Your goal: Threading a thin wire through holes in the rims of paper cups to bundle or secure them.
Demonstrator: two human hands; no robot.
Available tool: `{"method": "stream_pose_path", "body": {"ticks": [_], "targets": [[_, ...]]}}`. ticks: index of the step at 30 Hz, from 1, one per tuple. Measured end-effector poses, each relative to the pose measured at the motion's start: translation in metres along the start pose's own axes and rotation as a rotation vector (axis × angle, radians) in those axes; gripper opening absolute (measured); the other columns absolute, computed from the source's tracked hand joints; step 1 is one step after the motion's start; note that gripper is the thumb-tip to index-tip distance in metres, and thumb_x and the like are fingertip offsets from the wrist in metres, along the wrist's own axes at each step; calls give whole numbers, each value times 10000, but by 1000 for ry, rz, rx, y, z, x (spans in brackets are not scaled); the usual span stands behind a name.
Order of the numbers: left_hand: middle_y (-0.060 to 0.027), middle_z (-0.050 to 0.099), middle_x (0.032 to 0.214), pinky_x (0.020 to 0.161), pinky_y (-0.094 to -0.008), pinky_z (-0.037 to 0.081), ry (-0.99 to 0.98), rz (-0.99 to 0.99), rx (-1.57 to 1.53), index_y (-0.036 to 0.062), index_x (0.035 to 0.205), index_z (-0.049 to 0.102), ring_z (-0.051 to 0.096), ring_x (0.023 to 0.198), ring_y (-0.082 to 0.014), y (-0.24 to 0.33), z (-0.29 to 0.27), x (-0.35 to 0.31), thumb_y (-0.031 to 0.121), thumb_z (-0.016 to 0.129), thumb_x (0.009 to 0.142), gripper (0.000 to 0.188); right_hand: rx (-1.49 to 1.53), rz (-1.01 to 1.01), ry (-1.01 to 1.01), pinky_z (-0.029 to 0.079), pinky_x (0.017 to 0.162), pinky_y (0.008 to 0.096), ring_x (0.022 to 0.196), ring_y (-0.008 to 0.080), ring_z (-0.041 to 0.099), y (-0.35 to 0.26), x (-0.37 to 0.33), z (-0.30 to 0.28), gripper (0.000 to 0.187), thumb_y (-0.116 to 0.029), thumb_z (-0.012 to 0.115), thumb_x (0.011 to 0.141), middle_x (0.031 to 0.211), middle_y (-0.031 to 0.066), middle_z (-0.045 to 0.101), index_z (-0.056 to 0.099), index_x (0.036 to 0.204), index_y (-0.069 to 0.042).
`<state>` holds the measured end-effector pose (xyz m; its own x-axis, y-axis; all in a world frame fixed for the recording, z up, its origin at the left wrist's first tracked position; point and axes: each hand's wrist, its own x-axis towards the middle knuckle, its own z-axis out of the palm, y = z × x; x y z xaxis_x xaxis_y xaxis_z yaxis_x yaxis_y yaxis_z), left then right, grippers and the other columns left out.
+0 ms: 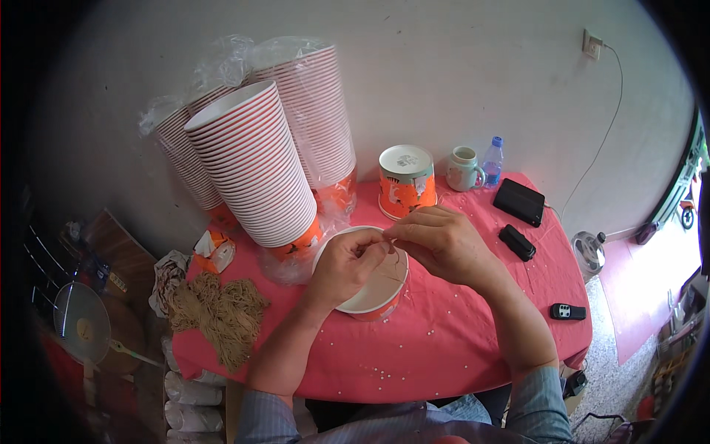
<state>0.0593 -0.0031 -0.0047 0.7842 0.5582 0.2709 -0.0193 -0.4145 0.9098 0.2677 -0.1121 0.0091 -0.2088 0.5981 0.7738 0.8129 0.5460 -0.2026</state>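
Over a white-lined paper bucket (370,302) standing upright on the table, my two hands meet at the fingertips. My left hand (346,265) is closed in a pinch, its thumb and forefinger against the fingers of my right hand (450,243), which is pinched too. A thin brownish string (399,259) shows at the fingertips and hangs down over the bucket; its ends are hard to make out. To the left of my left forearm lies a loose bundle of tan strings (222,314). Behind my right hand, an orange patterned paper bucket (407,189) stands upside down.
Tall stacks of nested paper buckets (255,166), some in clear plastic, lean at the back left. A mug (463,170), a water bottle (493,159), a black case (518,202) and a small remote (567,311) are on the right. Small white bits dot the red tablecloth (436,355).
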Motion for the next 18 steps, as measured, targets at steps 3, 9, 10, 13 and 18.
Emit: {"method": "stream_pose_path", "body": {"ticks": [3, 9, 10, 13, 18], "targets": [[-35, 743, 981, 826, -259, 529, -12, 12, 7, -42, 1101, 743, 651, 905, -67, 0, -1, -1, 124, 632, 1094, 200, -24, 0, 1, 607, 794, 420, 897, 279, 750, 0, 1, 1, 170, -109, 829, 873, 943, 42, 764, 764, 1025, -71], [-3, 712, 924, 753, -257, 505, -84, 13, 56, -25, 1121, 762, 592, 816, -52, 8, -6, -1, 166, 680, 1090, 210, -74, 106, 28, 595, 742, 439, 854, 303, 741, 4, -1, -6, 133, -106, 817, 875, 911, 77, 745, 738, 978, -73], [34, 679, 853, 697, -238, 478, -107, 19, 98, -15, 1126, 774, 538, 753, -22, 8, -8, -2, 178, 698, 1089, 211, -94, 154, 50, 589, 731, 447, 846, 312, 737, 6, -2, -10, 128, -97, 808, 876, 902, 87, 739, 738, 981, -75], [29, 669, 839, 693, -251, 495, -151, -77, 333, -15, 1130, 758, 556, 747, -31, 0, -21, -1, 177, 698, 1093, 205, -142, 239, 74, 570, 702, 463, 802, 327, 717, 17, -6, -22, 110, -85, 793, 879, 866, 105, 717, 734, 972, -72], [8, 668, 819, 674, -253, 524, -93, -169, 140, -18, 1094, 752, 604, 737, -56, -1, -24, 2, 180, 693, 1097, 206, -245, 358, -50, 576, 710, 458, 813, 321, 729, 14, -8, -33, 80, -101, 778, 874, 874, 103, 729, 744, 940, -71]]}}
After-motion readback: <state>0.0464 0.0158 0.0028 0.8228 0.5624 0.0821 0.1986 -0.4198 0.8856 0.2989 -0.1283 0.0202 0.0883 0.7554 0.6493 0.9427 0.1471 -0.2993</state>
